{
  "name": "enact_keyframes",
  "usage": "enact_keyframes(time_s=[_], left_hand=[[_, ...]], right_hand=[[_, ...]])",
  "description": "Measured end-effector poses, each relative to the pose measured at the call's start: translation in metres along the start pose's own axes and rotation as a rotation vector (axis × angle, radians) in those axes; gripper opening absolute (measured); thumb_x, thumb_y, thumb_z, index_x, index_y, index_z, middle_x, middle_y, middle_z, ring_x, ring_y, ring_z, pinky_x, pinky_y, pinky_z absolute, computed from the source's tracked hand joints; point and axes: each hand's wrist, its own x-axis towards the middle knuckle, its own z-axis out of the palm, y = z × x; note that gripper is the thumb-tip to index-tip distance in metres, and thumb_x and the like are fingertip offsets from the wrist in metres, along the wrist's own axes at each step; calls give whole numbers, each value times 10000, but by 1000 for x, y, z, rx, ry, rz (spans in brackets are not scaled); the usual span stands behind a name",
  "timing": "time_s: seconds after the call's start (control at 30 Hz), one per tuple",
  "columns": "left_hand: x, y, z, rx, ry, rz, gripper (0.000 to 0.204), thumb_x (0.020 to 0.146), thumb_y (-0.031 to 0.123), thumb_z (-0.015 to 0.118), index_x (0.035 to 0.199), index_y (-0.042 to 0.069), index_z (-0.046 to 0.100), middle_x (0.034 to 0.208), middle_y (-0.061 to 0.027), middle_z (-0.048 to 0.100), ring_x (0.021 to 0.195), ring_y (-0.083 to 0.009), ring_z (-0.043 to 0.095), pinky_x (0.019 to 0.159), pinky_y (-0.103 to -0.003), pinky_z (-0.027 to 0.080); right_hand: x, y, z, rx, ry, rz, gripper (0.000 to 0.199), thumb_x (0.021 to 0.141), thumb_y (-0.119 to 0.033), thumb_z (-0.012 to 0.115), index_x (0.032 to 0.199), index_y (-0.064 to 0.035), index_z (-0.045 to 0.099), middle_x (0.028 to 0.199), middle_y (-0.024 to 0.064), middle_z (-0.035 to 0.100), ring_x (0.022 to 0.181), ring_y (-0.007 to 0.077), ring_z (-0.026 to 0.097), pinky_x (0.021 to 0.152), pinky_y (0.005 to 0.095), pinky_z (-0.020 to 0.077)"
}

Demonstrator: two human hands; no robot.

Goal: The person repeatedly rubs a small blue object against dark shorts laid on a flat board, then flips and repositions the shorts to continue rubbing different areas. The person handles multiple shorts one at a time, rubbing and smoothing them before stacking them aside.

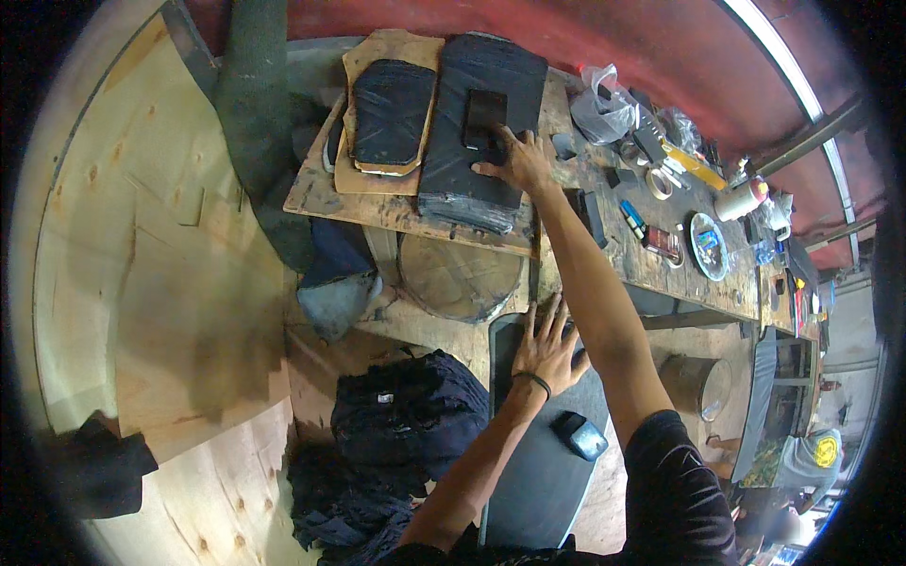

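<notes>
My right hand (521, 162) reaches over a thick stack of black sheet material (472, 184) on the wooden table. Its thumb and index finger are apart, and the index fingertip is at the lower right edge of a black phone (486, 117) lying on the stack. Lower down, my left hand (549, 355), with a dark band at the wrist, rests with spread fingers on a long dark board (533, 462). A small glossy dark object (581, 436) lies on that board below the hand; its kind is not plain. Beside the stack, black cut pieces (392, 108) lie on brown cardboard templates (377, 45).
On the table's right stand a plastic bag (604, 106), a tape roll (659, 184), a plate of small items (708, 247) and a thread cone (741, 200). Dark cloth (411, 410) is heaped at lower left. Plywood (189, 283) leans at left. Another person (802, 462) is at far right.
</notes>
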Motion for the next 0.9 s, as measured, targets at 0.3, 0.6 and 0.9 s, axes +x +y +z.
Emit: enact_keyframes(time_s=[0.3,0.6,0.9], left_hand=[[7,-6,24,-109,236,6,778,1037,561,510,1670,122,408,1797,-196,221,1685,-359,104,1338,-626,23],[-11,-25,19,-670,842,79,556,950,408,748,1385,71,668,1574,-272,510,1475,-445,470,1242,-577,334],[-291,-136,184,-121,287,-704,293,1013,388,695,1053,98,709,1024,-145,718,1079,-410,679,870,-532,548]], right_hand=[[-118,4,-33,545,321,-216,893,941,-534,806,1594,-35,458,1484,283,596,1412,465,550,1159,527,462],[-544,-27,-35,185,-19,238,995,837,-502,899,1657,-170,444,1718,312,244,1550,545,323,1211,624,401],[-605,46,-19,806,503,561,516,1141,-402,531,1366,55,610,1172,255,722,1035,346,710,947,460,545]])
